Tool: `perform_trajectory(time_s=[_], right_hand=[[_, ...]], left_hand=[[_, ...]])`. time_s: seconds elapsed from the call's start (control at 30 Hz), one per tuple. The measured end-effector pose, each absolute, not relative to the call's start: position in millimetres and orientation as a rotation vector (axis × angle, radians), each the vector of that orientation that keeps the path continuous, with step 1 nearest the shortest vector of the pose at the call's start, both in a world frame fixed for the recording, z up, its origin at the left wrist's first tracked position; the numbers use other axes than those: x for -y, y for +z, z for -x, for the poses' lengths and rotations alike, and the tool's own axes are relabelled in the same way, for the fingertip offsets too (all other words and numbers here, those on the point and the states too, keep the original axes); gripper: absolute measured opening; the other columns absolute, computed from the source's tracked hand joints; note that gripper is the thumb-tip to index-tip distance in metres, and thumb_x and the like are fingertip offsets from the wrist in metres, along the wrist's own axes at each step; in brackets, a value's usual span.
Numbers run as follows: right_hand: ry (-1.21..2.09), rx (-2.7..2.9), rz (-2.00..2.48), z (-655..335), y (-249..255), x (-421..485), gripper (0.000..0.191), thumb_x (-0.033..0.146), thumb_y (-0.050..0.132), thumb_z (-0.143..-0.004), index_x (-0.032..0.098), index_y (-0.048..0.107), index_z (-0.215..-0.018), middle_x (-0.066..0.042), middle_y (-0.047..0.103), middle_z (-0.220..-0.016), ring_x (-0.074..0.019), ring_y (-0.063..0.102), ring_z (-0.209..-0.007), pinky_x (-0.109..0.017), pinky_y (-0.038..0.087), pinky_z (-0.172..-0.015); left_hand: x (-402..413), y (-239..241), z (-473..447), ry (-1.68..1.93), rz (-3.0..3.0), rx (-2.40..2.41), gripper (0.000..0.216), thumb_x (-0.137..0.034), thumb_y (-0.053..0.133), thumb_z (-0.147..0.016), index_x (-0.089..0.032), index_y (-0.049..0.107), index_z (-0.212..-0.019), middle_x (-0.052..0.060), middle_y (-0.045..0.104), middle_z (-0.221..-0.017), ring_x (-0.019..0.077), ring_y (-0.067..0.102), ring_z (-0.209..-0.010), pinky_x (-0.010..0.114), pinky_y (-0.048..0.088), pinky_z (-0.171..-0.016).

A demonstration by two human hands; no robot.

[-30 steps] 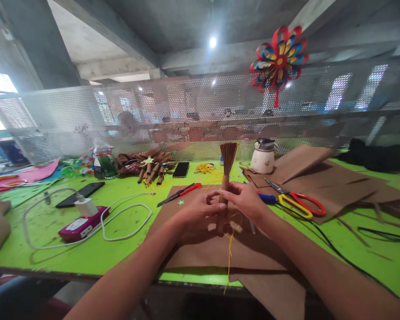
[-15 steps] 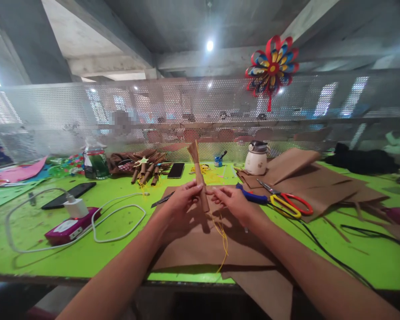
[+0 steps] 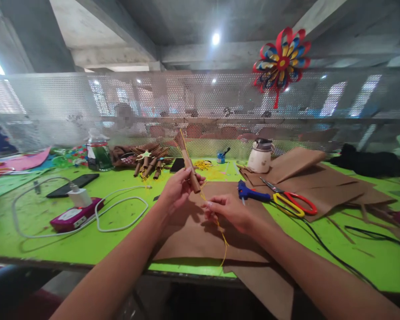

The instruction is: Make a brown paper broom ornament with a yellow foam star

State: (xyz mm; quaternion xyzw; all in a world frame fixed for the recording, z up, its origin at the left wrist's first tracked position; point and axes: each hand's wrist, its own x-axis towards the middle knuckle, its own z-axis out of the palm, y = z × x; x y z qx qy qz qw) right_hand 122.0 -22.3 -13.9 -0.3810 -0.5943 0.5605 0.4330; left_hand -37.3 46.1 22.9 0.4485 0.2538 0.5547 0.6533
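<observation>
Handling yellow thread seems the step; my right hand pinches it, my left hand grips the paper broom over brown sheeting; the next move probably calls for even tension.

This looks like a craft workshop, set up in a bare, industrial-looking building: raw concrete beams cross overhead, and a perforated metal partition backs the work area. The stained green surface carries cut brown paper, scissors, a blue glue gun and a tangle of yellow thread. A small brush-shaped roll is in hand there, similar tied pieces lie heaped behind, and a looped, many-coloured flower ornament hangs by the partition.
</observation>
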Motion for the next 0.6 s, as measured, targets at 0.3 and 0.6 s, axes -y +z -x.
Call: perform_trajectory(time_s=[0.3,0.6], right_hand=[[1.173,1.436,1.107,-126.6,-21.0,11.9,0.036,0.047,0.066,-0.073,0.011,0.067,-0.077,-0.004,0.063,-0.067,-0.0109,0.052,-0.058,-0.027,0.039,-0.056],[1.251,1.440,0.765,-123.7,-17.7,15.9,0.044,0.029,0.074,-0.069,0.019,0.061,-0.109,-0.008,0.064,-0.108,-0.0198,0.059,-0.096,-0.031,0.047,-0.075]], left_hand=[[-53.9,28.8,46.8,1.270,-0.942,-0.567,0.018,-0.015,0.039,-0.091,-0.009,0.056,-0.095,0.008,0.065,-0.069,0.0177,0.068,-0.067,0.025,0.054,-0.060],[-31.9,12.6,26.7,1.012,-1.158,-0.386,0.009,-0.021,0.051,-0.089,-0.013,0.054,-0.093,0.010,0.068,-0.087,0.0188,0.068,-0.078,0.031,0.055,-0.072]])
